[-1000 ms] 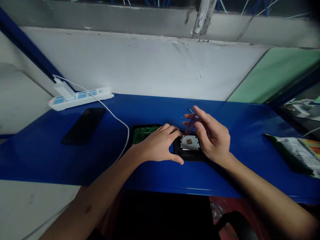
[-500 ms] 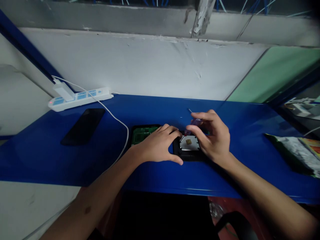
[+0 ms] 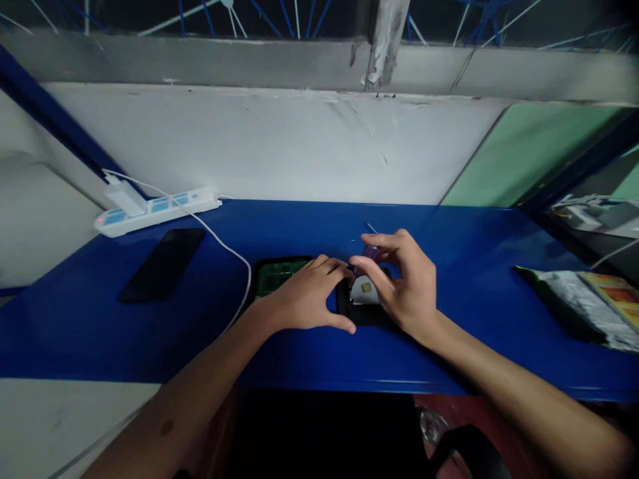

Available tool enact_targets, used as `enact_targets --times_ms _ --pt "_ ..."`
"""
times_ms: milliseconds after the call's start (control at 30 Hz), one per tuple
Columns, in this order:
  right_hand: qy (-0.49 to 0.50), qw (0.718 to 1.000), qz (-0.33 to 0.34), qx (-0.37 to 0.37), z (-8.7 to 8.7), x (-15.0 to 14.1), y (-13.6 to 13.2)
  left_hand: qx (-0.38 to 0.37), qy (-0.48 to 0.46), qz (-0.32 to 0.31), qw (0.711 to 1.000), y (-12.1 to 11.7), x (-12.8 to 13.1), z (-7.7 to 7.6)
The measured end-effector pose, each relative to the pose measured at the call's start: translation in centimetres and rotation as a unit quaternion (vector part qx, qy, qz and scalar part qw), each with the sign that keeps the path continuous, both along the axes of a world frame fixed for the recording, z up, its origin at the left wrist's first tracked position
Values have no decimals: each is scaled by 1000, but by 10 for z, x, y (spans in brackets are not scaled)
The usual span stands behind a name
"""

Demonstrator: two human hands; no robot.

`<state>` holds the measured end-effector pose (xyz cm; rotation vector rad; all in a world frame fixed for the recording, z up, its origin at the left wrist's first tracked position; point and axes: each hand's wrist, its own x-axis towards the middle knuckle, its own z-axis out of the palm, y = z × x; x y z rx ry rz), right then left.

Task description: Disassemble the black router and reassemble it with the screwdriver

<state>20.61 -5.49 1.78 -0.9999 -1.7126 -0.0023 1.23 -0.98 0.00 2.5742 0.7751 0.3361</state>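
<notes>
My right hand [image 3: 407,283] pinches a screwdriver [image 3: 370,253] by its translucent purple handle. Its lower end meets the upper left corner of a metal plate [image 3: 360,296] with a small tan patch, set in a black plastic casing [image 3: 344,307]. The tip itself is hard to make out behind the fingers. Across the left side of that casing reaches my left hand [image 3: 309,293], its fingers extended at the casing's upper left edge and its thumb spread apart. A green circuit board [image 3: 272,277] in a black frame lies partly under the left hand.
On the blue table [image 3: 164,339] a dark phone [image 3: 162,265] lies left, below a white power strip [image 3: 160,211] with a plugged-in charger [image 3: 126,197]. A white cable [image 3: 224,246] curves toward my left arm. A foil packet [image 3: 574,306] sits at the right.
The view has tilted and shifted slightly, so the table appears lower and further left. My right hand still grips the screwdriver, now covering more of the plate. My left hand keeps its pose.
</notes>
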Motion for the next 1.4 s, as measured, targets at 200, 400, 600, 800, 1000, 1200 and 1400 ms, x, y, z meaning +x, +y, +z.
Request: enact_targets --times_ms 200,400,600,800,1000,1200,1400 --pt "-17 997 73 5 -1 -1 -1 5 0 6 1000 0 0 2" --pt "45 998 52 -14 -5 11 12 -1 20 7 1000 -2 0 6" --pt "54 986 -103 -120 0 70 49 -21 49 19 998 -2 0 11" --pt "-111 937 -202 -263 -21 114 59 -9 96 15 995 -4 4 21" --pt "-169 900 -239 -325 -40 118 60 -1 127 12 992 -14 20 25" --pt "-186 882 -256 -350 -38 120 60 23 107 6 994 -22 47 17" --pt "-160 878 -264 -366 -38 122 61 12 107 23 994 -19 32 21"
